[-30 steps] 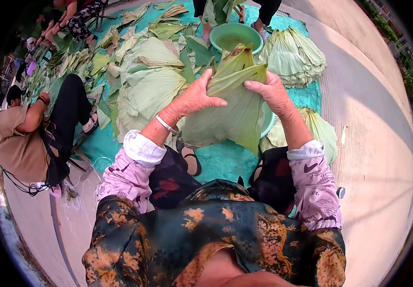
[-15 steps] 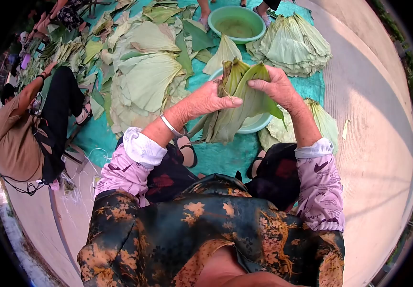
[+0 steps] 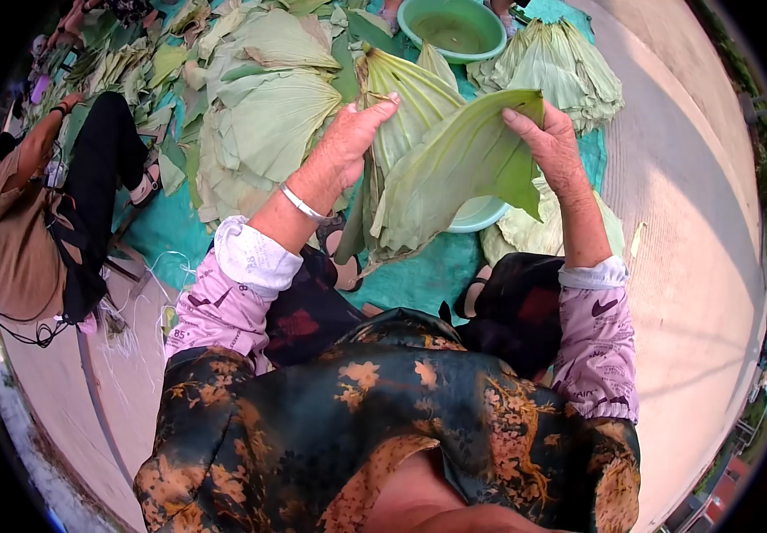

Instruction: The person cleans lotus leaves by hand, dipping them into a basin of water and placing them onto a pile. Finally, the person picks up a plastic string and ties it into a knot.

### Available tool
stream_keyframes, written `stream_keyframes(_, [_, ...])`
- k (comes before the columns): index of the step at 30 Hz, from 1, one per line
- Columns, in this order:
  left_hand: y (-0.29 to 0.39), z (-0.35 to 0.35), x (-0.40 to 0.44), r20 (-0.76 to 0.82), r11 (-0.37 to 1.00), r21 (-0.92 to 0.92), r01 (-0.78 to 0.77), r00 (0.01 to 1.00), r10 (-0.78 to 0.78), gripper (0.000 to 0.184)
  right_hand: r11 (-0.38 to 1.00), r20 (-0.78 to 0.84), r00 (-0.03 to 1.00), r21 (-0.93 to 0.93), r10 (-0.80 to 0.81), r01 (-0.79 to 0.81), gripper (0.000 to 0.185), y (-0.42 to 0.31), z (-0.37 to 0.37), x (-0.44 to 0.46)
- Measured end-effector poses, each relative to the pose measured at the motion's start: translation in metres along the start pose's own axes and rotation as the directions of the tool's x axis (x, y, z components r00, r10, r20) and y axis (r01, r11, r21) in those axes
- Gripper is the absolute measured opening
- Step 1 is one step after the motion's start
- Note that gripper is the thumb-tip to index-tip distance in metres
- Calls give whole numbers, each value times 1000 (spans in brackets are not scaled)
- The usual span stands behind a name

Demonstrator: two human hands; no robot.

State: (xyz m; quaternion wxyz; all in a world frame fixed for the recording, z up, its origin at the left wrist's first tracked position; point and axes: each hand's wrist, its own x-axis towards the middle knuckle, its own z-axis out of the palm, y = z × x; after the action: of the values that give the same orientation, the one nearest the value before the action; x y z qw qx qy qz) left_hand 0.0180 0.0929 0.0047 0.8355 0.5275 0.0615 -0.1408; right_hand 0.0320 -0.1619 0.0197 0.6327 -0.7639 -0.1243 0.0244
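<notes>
A large pale-green lotus leaf (image 3: pixel 454 164), partly unfolded and ribbed, hangs between my two hands above my knees. My left hand (image 3: pixel 354 140), with a silver bangle at the wrist, pinches the leaf's left side between thumb and fingers. The right edge, brighter green at its corner, is gripped by my right hand (image 3: pixel 547 147), thumb in front. Below the leaf a light-coloured basin (image 3: pixel 479 215) shows in part; the leaf covers the rest. Beside that basin, near my right knee, lie more pale leaves (image 3: pixel 525 238).
Stacked leaves (image 3: pixel 263 124) lie ahead to the left on a turquoise sheet (image 3: pixel 157 233). At the back are a green basin (image 3: pixel 496 51) of water and a fanned leaf pile (image 3: pixel 561 75). A seated person (image 3: pixel 23 253) is at the left; concrete paving (image 3: pixel 685 258) lies right.
My hands have moved apart, the left one leftward and up, the right one rightward. The leaf, bunched together before, is now spread wider between them.
</notes>
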Motion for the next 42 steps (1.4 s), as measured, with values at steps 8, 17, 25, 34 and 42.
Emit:
stream_keyframes(8, [14, -32, 15, -248, 950, 42, -309, 918, 309, 36, 997, -255, 964, 57, 72, -59, 21, 15, -24, 2])
stream_keyframes(17, [33, -49, 14, -472, 883, -80, -463, 798, 376, 38, 987, -396, 906, 122, 146, -106, 22, 64, -42, 6])
stream_keyframes(25, [35, -44, 14, -428, 869, -100, -484, 810, 402, 38, 896, -275, 883, 343, 382, -281, 26, 125, -38, 28])
stream_keyframes(34, [29, -45, 1, 380, -13, 542, -840, 232, 895, 25, 834, -286, 786, 118, 549, -539, 30, 218, -23, 48])
stream_keyframes(42, [48, -17, 20, -212, 769, -329, -548, 836, 506, 21, 751, -327, 707, 12, 627, -660, 32, 266, 21, 13])
